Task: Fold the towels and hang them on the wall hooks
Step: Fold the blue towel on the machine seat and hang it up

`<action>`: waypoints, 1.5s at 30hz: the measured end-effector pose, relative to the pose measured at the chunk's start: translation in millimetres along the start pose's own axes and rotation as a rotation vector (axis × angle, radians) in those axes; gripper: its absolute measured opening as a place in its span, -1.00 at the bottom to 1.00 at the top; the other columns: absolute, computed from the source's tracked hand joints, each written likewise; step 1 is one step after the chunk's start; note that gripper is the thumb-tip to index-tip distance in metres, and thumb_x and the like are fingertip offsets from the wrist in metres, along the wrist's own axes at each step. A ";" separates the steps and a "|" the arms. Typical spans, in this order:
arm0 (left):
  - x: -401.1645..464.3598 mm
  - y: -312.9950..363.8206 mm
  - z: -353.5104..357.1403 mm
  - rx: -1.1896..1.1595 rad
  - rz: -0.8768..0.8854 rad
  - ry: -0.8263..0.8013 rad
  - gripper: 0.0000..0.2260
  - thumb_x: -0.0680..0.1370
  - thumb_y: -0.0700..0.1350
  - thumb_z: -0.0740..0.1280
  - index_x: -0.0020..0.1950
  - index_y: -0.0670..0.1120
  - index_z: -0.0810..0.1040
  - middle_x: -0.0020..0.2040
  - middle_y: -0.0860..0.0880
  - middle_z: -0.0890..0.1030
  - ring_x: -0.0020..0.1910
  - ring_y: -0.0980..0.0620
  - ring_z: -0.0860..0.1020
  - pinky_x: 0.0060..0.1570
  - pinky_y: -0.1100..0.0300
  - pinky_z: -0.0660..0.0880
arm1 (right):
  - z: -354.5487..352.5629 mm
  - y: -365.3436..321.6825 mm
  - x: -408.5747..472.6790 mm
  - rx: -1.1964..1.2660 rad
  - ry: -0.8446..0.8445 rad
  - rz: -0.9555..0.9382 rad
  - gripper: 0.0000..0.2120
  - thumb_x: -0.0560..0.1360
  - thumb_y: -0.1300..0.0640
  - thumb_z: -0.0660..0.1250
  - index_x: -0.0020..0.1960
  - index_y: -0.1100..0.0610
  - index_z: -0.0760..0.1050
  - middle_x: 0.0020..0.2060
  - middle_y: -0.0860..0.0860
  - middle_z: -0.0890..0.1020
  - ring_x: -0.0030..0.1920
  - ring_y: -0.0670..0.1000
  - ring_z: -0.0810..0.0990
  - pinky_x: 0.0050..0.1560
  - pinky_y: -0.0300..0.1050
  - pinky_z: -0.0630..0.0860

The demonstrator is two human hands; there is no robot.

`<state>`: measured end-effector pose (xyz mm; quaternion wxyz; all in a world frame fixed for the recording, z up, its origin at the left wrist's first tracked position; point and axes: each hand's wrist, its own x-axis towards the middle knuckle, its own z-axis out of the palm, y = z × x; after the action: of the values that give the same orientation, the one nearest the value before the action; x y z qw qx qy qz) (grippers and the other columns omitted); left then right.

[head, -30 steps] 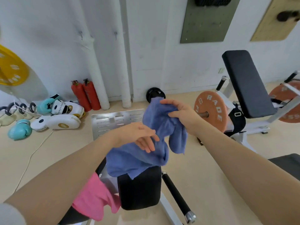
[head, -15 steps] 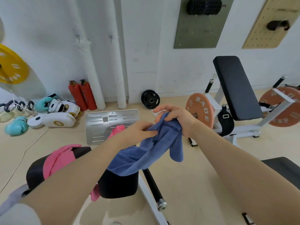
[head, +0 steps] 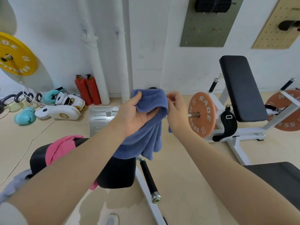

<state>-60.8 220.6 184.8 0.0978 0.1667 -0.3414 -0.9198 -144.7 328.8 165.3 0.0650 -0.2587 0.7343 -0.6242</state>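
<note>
A blue towel [head: 146, 135] hangs bunched in front of me. My left hand [head: 134, 117] grips its upper part, thumb over the top edge and fingers under the fold. My right hand [head: 176, 111] is at the towel's right edge, with fingertips pinching a small loop or corner there. A pink towel [head: 58, 147] lies draped over a black padded roller [head: 116, 172] below my arms. A light grey towel [head: 15, 185] shows at the lower left. Two small wall hooks [head: 86, 34] [head: 117, 35] are fixed on the white wall above.
A weight bench [head: 241, 88] with orange plates [head: 202, 115] stands to the right. Red fire extinguishers [head: 88, 90], boxing gloves [head: 25, 115] and pads lie along the left wall. White pipes [head: 97, 62] run down the wall. A metal plate [head: 102, 117] lies on the floor.
The view tilted up and the hooks came into sight. My left hand turned palm-up and took a fuller grip on the towel; my right hand shifted to its right edge.
</note>
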 end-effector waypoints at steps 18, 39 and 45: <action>32.5 66.5 -21.6 -0.071 0.190 -0.048 -0.64 0.65 -0.04 -0.01 0.25 -0.22 0.43 0.16 -0.14 0.58 0.09 -0.04 0.59 0.16 0.08 0.50 | 62.5 32.0 51.6 -0.230 -0.076 0.338 -0.71 0.45 0.24 0.20 -0.38 0.12 0.17 -0.44 0.09 0.30 -0.32 0.04 0.28 -0.27 -0.09 0.23; 59.4 172.6 -136.6 -0.053 0.153 -0.021 -0.73 0.64 -0.14 0.03 0.15 -0.22 0.46 0.13 -0.17 0.59 0.18 -0.08 0.54 0.17 0.08 0.50 | 238.4 32.5 92.0 -0.313 -0.079 0.285 -0.80 0.52 0.05 0.20 -0.25 0.05 0.31 -0.44 -0.06 0.38 -0.42 -0.07 0.33 -0.31 -0.20 0.27; 55.9 212.7 -153.2 -0.156 0.290 -0.027 -0.73 0.65 -0.15 0.01 0.04 -0.23 0.46 -0.18 -0.14 0.69 -0.16 -0.01 0.68 0.02 0.02 0.49 | 226.5 49.2 94.6 -0.419 -0.105 0.504 -0.71 0.52 0.19 0.15 -0.37 0.06 0.25 -0.38 0.03 0.41 -0.35 0.05 0.40 -0.27 -0.07 0.40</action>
<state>-41.2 -46.1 203.0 0.2376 0.0951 -0.2905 -0.9220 -145.8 89.4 91.9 0.2004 -0.1085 0.8833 -0.4096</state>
